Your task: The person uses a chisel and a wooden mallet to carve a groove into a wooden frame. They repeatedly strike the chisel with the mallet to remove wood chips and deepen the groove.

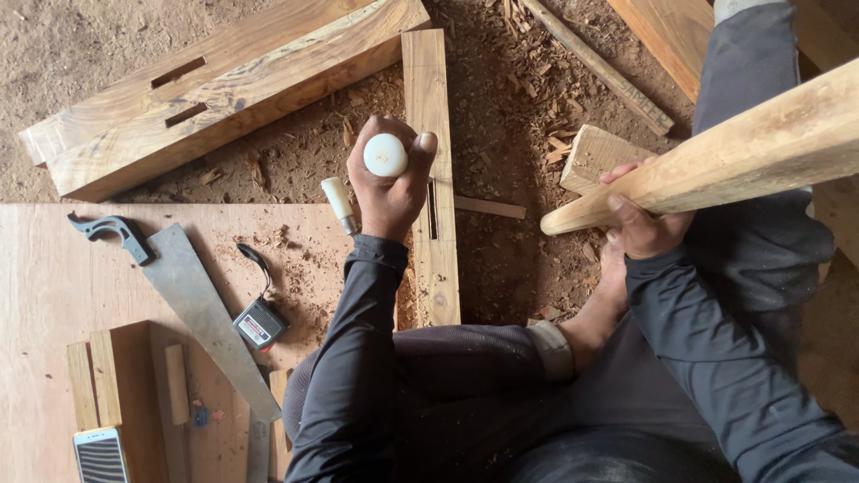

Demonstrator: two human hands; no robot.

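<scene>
Outdoors, chiselling a slot in a plank, partway through.

Bare dirt ground (pixel 72 45) thick with wood chips; big beam (pixel 224 89) already bearing two cut mortises; plywood sheet (pixel 54 286) carrying handsaw (pixel 201 309), tape measure (pixel 258 324), phone (pixel 100 456). Narrow plank (pixel 429 98) underfoot, one slot opened, depth unclear. Right hand (pixel 644 224) clamped round raised wooden mallet (pixel 716 165); left hand (pixel 389 183) closed on white-capped chisel (pixel 386 155) upright over the plank. Spare chisel (pixel 339 201) just beside.
</scene>
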